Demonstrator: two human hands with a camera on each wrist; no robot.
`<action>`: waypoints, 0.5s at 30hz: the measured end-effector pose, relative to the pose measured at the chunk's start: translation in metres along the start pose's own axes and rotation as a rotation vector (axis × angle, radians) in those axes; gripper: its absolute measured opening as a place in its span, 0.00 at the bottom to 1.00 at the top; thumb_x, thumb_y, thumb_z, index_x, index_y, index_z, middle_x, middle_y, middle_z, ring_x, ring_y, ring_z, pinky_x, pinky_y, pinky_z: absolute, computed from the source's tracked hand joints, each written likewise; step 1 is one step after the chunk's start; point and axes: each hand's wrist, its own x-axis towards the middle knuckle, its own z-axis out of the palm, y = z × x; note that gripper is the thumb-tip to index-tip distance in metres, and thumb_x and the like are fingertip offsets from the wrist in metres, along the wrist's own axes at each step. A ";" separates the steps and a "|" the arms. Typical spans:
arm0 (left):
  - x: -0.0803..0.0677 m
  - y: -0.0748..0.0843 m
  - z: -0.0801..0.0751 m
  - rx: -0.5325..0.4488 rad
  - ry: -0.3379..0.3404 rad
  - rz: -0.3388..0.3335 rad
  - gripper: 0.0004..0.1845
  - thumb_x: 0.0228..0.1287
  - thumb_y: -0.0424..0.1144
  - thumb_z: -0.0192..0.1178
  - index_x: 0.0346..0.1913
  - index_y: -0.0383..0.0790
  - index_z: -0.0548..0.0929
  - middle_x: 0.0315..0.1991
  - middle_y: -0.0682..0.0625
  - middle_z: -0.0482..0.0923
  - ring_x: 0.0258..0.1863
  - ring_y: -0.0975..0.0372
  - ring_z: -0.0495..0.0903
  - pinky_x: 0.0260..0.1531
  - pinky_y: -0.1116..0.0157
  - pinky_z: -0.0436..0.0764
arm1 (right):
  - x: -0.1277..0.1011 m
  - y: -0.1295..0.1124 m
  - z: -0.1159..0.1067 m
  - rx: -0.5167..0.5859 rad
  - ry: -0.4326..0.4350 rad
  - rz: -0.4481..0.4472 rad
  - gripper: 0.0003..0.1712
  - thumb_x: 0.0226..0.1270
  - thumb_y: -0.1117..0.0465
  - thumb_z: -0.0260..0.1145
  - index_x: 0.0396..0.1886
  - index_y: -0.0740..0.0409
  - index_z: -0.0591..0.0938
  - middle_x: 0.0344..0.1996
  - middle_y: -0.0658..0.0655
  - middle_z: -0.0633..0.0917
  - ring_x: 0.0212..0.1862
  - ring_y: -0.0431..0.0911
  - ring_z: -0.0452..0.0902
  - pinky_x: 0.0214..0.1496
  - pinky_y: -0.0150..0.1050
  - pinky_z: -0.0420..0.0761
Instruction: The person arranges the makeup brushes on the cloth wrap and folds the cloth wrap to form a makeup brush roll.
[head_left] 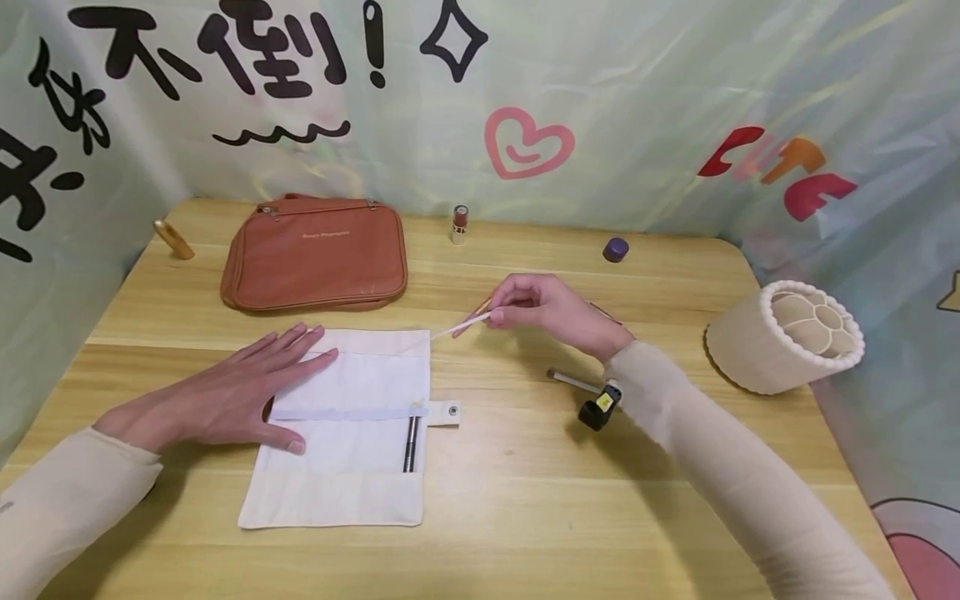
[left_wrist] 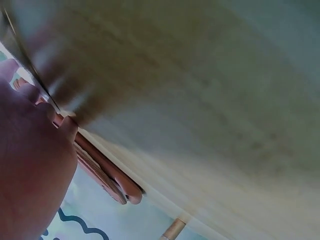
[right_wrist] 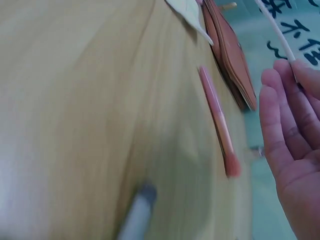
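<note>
A white fabric brush roll [head_left: 337, 500] lies unfolded on the table, with a snap tab [head_left: 444, 413] on its right side. Two slim dark sticks [head_left: 411, 444] stand in one pocket. My left hand [head_left: 232, 392] rests on the roll's left part, fingers spread. Between thumb and fingertips my right hand [head_left: 551, 310] pinches a thin white stick [right_wrist: 277, 30]. Its lower end points toward the roll's top right corner; I cannot tell its exact kind. Beneath that hand a pink makeup brush [right_wrist: 216, 107] lies on the table, partly hidden in the head view.
Toward the back are a brown cosmetics bag [head_left: 318, 258], a lipstick [head_left: 460, 225], a purple cap [head_left: 616, 249] and a gold tube [head_left: 174, 240]. A cream lampshade-like object [head_left: 750, 346] stands at the right. A grey stick [head_left: 572, 380] shows near my right wrist.
</note>
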 end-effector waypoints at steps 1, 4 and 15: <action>0.000 0.000 0.000 0.001 0.001 0.001 0.61 0.62 0.79 0.66 0.90 0.56 0.53 0.92 0.44 0.41 0.91 0.45 0.39 0.81 0.72 0.23 | 0.004 0.000 0.004 0.014 -0.007 -0.008 0.10 0.79 0.60 0.72 0.52 0.59 0.86 0.53 0.67 0.90 0.60 0.63 0.88 0.67 0.48 0.86; 0.000 -0.001 0.001 0.003 0.002 0.003 0.61 0.62 0.78 0.66 0.90 0.56 0.53 0.92 0.44 0.41 0.91 0.45 0.39 0.82 0.72 0.23 | 0.013 -0.003 0.015 0.051 -0.024 -0.034 0.09 0.80 0.60 0.71 0.52 0.60 0.86 0.51 0.69 0.90 0.60 0.66 0.87 0.67 0.51 0.86; -0.002 -0.002 0.001 0.001 0.025 0.025 0.60 0.62 0.77 0.67 0.90 0.56 0.54 0.92 0.44 0.42 0.91 0.46 0.40 0.81 0.73 0.23 | 0.038 -0.007 0.044 0.094 0.003 -0.014 0.21 0.82 0.58 0.68 0.63 0.69 0.82 0.51 0.71 0.88 0.54 0.67 0.89 0.66 0.50 0.86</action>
